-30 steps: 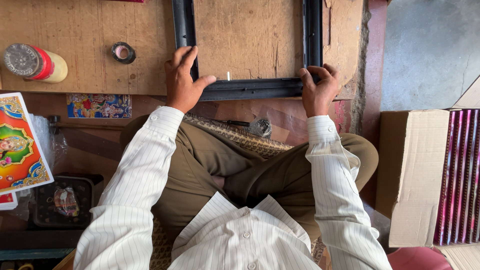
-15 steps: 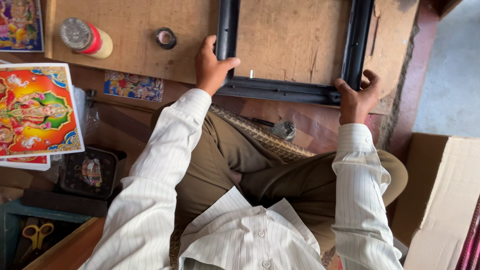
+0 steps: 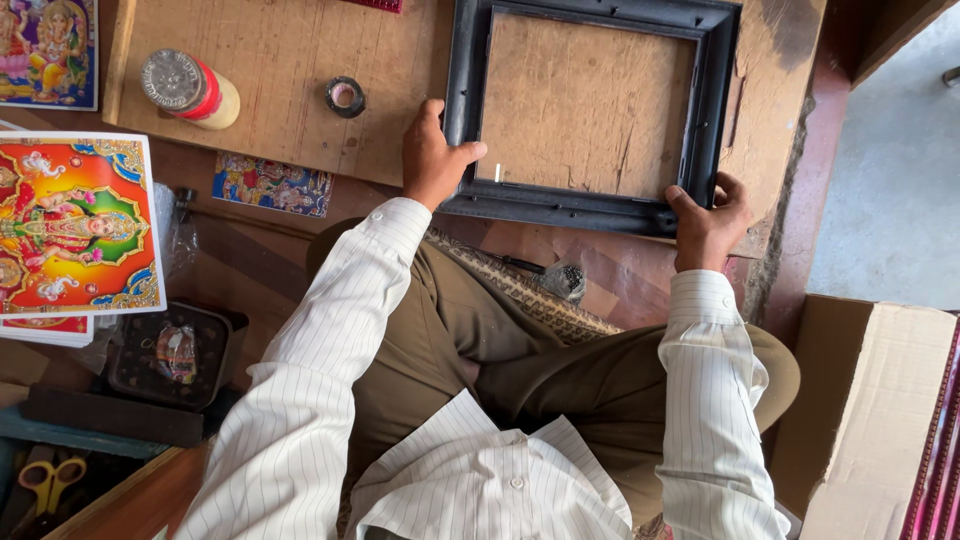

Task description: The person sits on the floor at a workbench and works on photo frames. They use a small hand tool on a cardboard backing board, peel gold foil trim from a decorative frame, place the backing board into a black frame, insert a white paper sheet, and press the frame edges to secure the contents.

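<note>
A black rectangular picture frame (image 3: pixel 590 208) lies flat on a worn wooden board (image 3: pixel 270 90). My left hand (image 3: pixel 433 157) grips the frame's near left corner, thumb over the moulding. My right hand (image 3: pixel 709 220) holds its near right corner. Through the empty frame opening the bare wood shows. I sit cross-legged in a striped white shirt and brown trousers below the board.
On the board stand a jar with a metal lid (image 3: pixel 185 88) and a small tape roll (image 3: pixel 345 97). Colourful religious prints (image 3: pixel 72 225) lie at left, a small one (image 3: pixel 272 185) nearer. Yellow-handled scissors (image 3: pixel 45 482) lie lower left, a cardboard box (image 3: pixel 880 420) at right.
The view has shifted so the whole frame shows. Both hands keep hold of the frame's near corners; the frame sits slightly turned on the board.
</note>
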